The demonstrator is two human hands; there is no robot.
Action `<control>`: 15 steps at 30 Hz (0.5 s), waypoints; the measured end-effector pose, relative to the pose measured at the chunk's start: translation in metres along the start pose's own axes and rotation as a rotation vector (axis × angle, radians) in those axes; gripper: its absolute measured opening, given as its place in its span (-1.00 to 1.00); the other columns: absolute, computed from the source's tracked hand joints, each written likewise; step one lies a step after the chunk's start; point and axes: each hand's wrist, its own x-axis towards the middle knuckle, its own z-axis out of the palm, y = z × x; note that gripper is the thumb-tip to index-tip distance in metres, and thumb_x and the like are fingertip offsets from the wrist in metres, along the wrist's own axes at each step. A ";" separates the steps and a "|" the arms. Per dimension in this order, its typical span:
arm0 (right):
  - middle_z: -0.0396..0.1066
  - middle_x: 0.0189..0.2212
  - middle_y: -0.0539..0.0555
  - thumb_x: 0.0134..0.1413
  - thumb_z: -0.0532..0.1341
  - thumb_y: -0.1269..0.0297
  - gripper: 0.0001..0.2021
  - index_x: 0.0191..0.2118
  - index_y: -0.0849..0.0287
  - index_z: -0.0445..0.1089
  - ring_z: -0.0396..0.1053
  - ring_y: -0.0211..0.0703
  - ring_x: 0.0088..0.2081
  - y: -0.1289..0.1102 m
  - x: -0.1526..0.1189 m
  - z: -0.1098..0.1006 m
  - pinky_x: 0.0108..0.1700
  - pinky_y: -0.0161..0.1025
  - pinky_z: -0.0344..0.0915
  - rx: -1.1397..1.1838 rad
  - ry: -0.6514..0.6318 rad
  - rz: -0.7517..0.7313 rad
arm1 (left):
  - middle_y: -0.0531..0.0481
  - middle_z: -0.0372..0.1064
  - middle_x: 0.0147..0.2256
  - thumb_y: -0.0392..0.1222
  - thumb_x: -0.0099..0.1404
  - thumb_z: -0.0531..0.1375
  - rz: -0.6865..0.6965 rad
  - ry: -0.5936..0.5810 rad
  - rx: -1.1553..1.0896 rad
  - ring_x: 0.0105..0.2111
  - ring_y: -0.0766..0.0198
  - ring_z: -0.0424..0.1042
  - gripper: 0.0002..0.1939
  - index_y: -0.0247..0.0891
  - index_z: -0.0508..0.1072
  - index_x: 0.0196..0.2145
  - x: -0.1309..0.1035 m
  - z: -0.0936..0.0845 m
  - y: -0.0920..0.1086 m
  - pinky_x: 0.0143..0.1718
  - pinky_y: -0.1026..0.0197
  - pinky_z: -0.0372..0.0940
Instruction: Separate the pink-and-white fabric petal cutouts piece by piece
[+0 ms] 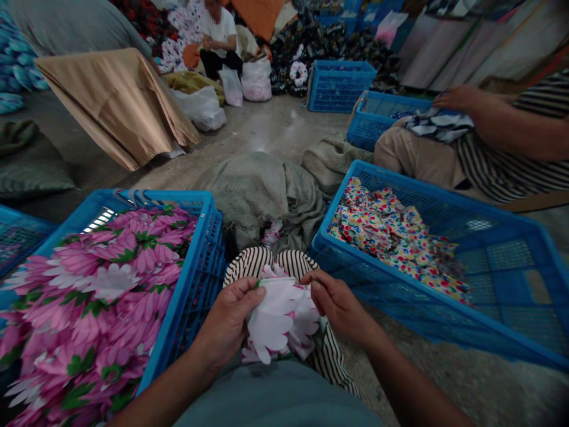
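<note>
A petal-edged fabric flower piece (271, 320), white side up with pink edges, hangs over my lap. My left hand (237, 305) is closed on its upper left edge, thumb on top, beside a bit of green. At the upper right edge of the piece, my right hand (333, 299) is closed in a pinch. Something thin and dark shows at its fingertips, too small to name. More pink and white petals (306, 326) lie beneath, partly covered by the held piece.
To the left, a blue crate (208, 219) holds many pink fabric flowers (146, 255). A blue crate (502, 219) with colourful printed fabric pieces (391, 231) stands right. Sacking (262, 190) lies ahead. A person in striped clothing (489, 160) sits at right; another person (220, 41) sits farther back.
</note>
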 end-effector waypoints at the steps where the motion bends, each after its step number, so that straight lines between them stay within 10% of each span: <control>1: 0.21 -0.59 -0.07 0.20 -0.13 0.28 -0.76 -0.21 0.14 0.25 0.16 -0.32 -0.56 -0.001 -0.001 -0.002 -0.52 -0.38 0.05 -0.064 -0.005 -0.009 | 0.02 0.40 -0.59 -0.25 0.03 0.23 0.007 0.005 0.012 -0.63 0.37 0.33 -0.86 -0.36 0.37 -0.42 0.001 -0.001 -0.001 -0.60 0.35 0.23; 15: 0.36 -0.41 0.11 0.11 0.03 0.21 -0.79 -0.26 0.21 0.29 0.29 -0.15 -0.38 -0.014 -0.003 0.002 -0.35 -0.27 0.09 -0.622 0.108 -0.208 | 0.08 0.35 -0.60 -0.17 0.07 0.21 0.057 -0.025 0.139 -0.64 0.43 0.26 -0.84 -0.33 0.35 -0.46 -0.001 -0.006 -0.007 -0.62 0.38 0.16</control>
